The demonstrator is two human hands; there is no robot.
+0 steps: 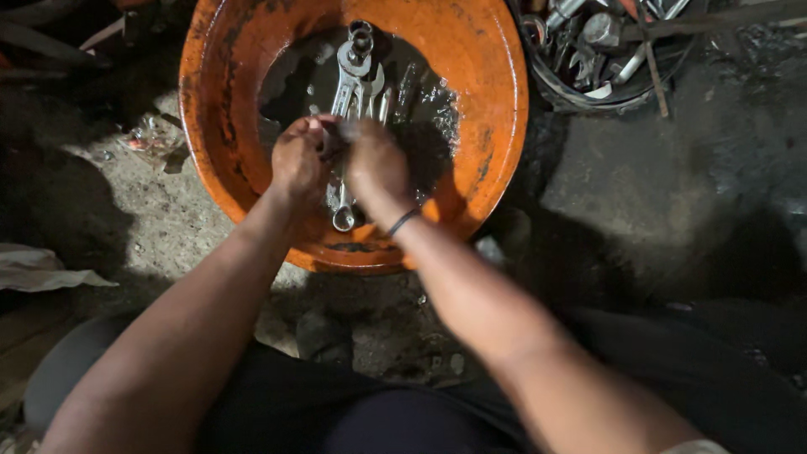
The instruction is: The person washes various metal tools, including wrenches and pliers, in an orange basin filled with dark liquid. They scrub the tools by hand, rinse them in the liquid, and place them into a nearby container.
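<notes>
Both hands over orange basin (479,76): left hand (296,160) and right hand (376,166) closed together on wrench (343,214), rubbing. Other wrenches (357,80) lie in dark liquid at basin centre, apparently unwashed. Tool bucket (605,50) right of basin.

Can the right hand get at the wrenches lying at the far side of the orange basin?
Probably yes: the right hand is already over the orange basin, and nothing lies between it and the wrenches just beyond.
</notes>
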